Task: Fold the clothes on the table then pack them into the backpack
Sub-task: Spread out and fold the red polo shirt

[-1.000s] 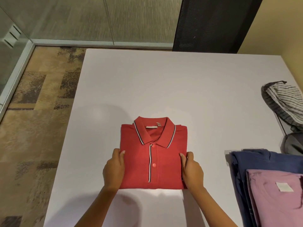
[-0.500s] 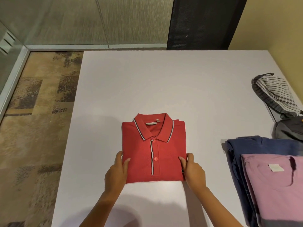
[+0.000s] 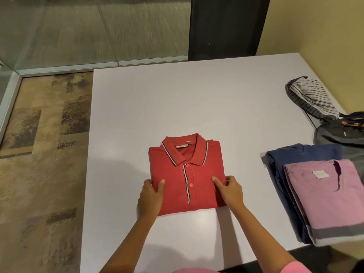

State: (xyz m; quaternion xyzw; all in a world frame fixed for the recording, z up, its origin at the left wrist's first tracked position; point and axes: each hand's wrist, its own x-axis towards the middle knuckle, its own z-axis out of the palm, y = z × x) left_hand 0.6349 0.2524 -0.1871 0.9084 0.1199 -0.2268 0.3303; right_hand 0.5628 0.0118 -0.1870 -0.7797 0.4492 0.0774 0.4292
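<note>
A folded red polo shirt with a striped collar lies collar-up on the white table. My left hand grips its lower left edge, thumb on top and fingers under the side. My right hand grips its lower right edge the same way. A folded pink shirt lies on a folded navy garment at the right. The dark grey backpack with orange trim sits at the far right edge, partly out of view.
A striped grey-and-white cloth lies at the table's right side behind the backpack. A black chair back stands at the far edge. Patterned carpet lies to the left, with a glass wall beyond.
Both hands have closed in on the red polo's lower sides, thumbs now over the fabric. The camera has swung left and down, so the pile and backpack show more fully.
</note>
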